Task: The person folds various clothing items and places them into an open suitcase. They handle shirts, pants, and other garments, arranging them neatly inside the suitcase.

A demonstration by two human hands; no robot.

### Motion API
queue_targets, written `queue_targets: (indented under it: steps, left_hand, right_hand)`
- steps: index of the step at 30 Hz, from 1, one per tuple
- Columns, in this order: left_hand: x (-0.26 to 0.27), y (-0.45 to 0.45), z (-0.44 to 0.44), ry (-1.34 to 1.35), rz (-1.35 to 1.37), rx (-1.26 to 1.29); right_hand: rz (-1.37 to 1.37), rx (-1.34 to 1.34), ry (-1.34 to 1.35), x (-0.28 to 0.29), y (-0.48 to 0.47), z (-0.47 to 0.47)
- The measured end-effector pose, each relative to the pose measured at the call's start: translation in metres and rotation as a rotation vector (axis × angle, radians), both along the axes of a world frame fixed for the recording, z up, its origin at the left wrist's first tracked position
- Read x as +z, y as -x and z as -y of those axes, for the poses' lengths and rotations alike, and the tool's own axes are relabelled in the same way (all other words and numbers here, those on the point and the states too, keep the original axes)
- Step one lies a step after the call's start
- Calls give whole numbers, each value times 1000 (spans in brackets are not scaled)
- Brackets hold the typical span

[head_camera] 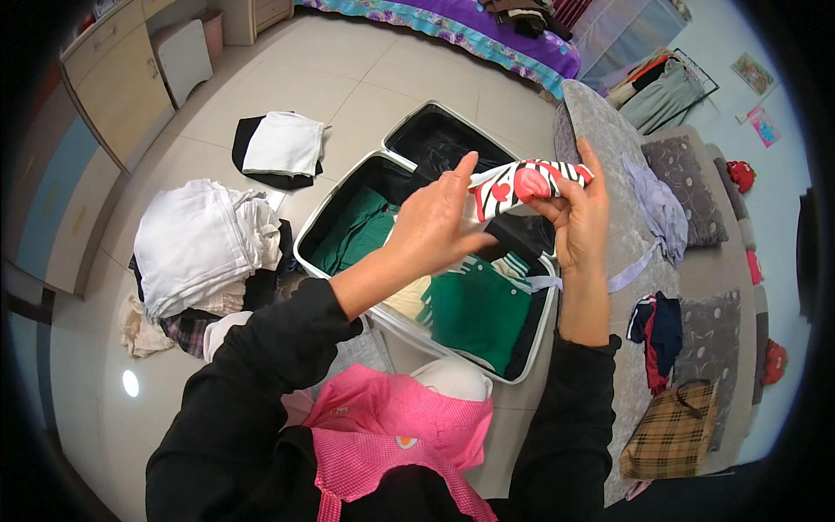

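Above an open suitcase, my two hands have between them a folded white cloth item with black stripes and red shapes. My right hand pinches its right end between thumb and fingers. At its left end is my left hand, fingers spread and thumb apart; whether it grips the cloth is unclear. Inside the case lie dark green folded clothes, a green garment with white-striped trim and a cream cloth. The suitcase's black-lined other half is partly hidden behind my hands.
Piled folded clothes lie on the tiled floor at left, with a smaller white and black stack beyond. A grey sofa at right holds clothing and a plaid bag. Cabinets line the left; a bed stands beyond.
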State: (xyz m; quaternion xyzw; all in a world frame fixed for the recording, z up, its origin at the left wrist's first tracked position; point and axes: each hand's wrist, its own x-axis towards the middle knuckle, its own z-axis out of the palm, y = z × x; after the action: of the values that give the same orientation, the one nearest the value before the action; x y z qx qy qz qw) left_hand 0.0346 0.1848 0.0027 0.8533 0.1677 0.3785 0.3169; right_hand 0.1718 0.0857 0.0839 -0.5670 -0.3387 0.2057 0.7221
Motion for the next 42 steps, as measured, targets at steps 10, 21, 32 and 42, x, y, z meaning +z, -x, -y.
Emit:
queue_targets:
  steps: [10,21,32,42]
  left_hand:
    - [-31,22,-50,-108,-30,92]
    - [-17,70,-112,-487,-271,355]
    - [-64,43,-10,-314,-559,-17]
    - [-229,-27,88,159,-553,-275]
  right_hand:
    - [-9,-26,-32,0,-28,28]
    - [-182,114,142,-76,-64,-59]
    - [-107,22,440,-169,-129,-47]
    - [182,-186,862,-303,-187,22]
